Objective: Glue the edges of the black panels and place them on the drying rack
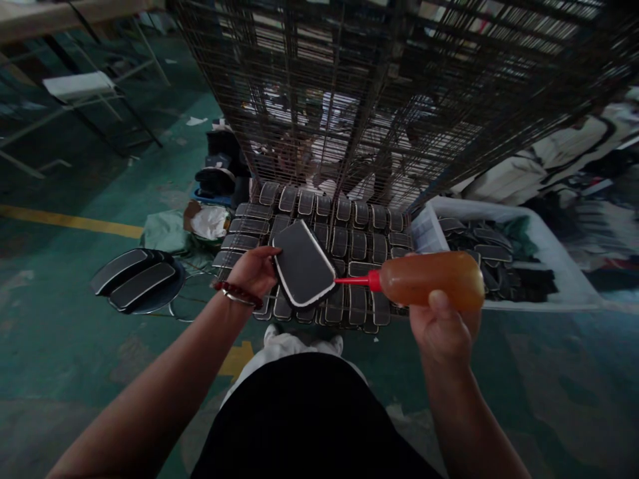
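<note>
My left hand (255, 269) is closed on the edge of a flat black pad with a white rim (302, 263), held tilted above a rack shelf (319, 266). My right hand (443, 326) grips an amber squeeze bottle (430, 279) lying sideways. Its red nozzle (357, 281) touches the pad's right edge. A beaded bracelet sits on my left wrist.
The shelf holds several rows of similar black pads below a tall wire rack (389, 100). A white bin (519, 259) of pads stands at right. A round stool (137, 283) with stacked pads is at left. Green floor with a yellow line (70, 221) surrounds.
</note>
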The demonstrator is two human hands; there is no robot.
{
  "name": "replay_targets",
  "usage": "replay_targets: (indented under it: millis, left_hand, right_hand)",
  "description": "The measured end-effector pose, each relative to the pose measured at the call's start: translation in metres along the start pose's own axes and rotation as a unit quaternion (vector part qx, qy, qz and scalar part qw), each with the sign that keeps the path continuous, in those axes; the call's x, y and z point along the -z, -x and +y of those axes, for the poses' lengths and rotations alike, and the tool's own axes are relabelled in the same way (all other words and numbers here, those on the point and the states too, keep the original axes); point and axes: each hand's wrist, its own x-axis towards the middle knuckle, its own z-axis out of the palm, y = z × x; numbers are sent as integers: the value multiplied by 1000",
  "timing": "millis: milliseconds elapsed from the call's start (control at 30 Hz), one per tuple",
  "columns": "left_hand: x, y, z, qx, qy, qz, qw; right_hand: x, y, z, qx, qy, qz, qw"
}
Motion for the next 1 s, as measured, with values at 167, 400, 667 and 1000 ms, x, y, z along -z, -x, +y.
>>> replay_targets:
  millis: [167,400,667,1000]
  left_hand:
    - [3,-3,-8,-7,30,6,1000]
    - [6,-6,-15,-13,55,29,998]
    - [5,-10,-17,-23,75,41,996]
    - [6,-13,-18,-26,104,58,993]
  right_hand:
    - [2,0,1,5,1,-4,1000]
    - [1,-1,4,17,8,12,1000]
    - [7,14,14,-27,-9,2,1000]
    - [2,35,27,-77,-56,12,995]
